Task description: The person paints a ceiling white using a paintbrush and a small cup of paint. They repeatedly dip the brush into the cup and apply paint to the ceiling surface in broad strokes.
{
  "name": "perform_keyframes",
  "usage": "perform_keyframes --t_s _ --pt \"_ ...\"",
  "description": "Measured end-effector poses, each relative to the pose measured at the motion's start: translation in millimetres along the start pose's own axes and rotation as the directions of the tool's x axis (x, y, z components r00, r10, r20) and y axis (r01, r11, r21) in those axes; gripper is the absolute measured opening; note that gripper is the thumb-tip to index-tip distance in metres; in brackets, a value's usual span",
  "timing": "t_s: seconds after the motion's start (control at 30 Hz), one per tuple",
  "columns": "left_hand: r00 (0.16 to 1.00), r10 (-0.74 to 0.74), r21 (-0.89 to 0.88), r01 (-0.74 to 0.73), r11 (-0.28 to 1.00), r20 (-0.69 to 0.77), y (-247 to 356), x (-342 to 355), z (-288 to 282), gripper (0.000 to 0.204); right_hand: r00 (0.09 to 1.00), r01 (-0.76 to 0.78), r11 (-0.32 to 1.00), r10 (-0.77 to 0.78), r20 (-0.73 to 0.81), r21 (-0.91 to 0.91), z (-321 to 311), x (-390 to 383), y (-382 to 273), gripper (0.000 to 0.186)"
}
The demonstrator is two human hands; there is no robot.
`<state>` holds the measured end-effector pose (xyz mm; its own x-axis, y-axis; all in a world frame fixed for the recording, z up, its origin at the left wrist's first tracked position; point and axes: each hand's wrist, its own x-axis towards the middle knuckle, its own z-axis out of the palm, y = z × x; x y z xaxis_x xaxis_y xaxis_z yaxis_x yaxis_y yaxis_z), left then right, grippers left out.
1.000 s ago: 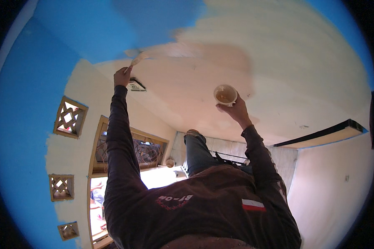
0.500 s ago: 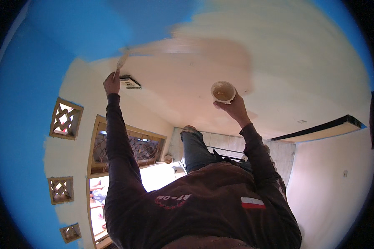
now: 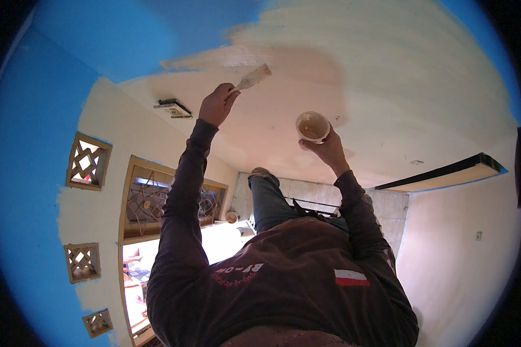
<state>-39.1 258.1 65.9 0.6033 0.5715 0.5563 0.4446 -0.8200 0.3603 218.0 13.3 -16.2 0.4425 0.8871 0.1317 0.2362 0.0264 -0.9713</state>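
My left hand (image 3: 217, 105) grips the handle of a pale paintbrush (image 3: 252, 76), its bristles angled up and right over a surface (image 3: 272, 89) painted cream and peach, beside a ragged border with blue paint (image 3: 194, 32). Whether the bristles touch that surface, I cannot tell. In my right hand (image 3: 328, 151) is a small whitish cup (image 3: 313, 126), held by its side, with beige liquid inside. A small rectangular dark-rimmed fitting (image 3: 173, 109) shows just left of my left hand.
Three lattice vents (image 3: 88, 162) line the left wall, near a wood-framed grille window (image 3: 145, 205) and a bright opening with people's limbs beyond. My jeans-clad leg (image 3: 263, 199) is below the cup. A long dark-edged shelf or panel (image 3: 443, 176) is at right, above a pale wall (image 3: 446, 243).
My left hand and brush have swung rightward, away from the blue border and toward the cup. My right hand has stayed nearly in place, still holding the cup.
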Motion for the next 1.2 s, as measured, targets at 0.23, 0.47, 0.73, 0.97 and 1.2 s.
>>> perform_keyframes --t_s 0.23,0.47,0.73,0.97,1.2 --pt "0.996 0.08 0.098 -0.083 0.992 0.028 -11.9 20.4 27.4 0.023 1.0 0.025 0.999 -0.025 -0.002 -0.022 1.3 1.9 0.1 0.078" --pt "0.999 0.029 0.095 -0.026 0.995 -0.024 -35.3 21.3 26.1 0.021 0.999 0.032 0.999 -0.032 0.013 -0.04 6.2 2.1 -0.7 0.079" --pt "0.977 -0.172 0.164 0.191 0.968 -0.123 -102.8 2.4 -23.2 0.023 1.0 0.014 1.0 -0.014 0.007 0.026 7.6 0.2 -0.2 0.081" --pt "0.936 -0.325 0.242 0.35 0.905 -0.138 -171.8 -14.0 -65.2 0.027 1.0 0.023 1.0 -0.023 0.016 -0.01 6.2 1.2 7.6 0.081" --pt "0.882 -0.437 0.304 0.47 0.829 -0.174 -213.6 -23.5 -101.5 0.025 1.0 0.011 0.998 -0.012 -0.01 -0.061 -2.7 -4.0 2.1 0.081"
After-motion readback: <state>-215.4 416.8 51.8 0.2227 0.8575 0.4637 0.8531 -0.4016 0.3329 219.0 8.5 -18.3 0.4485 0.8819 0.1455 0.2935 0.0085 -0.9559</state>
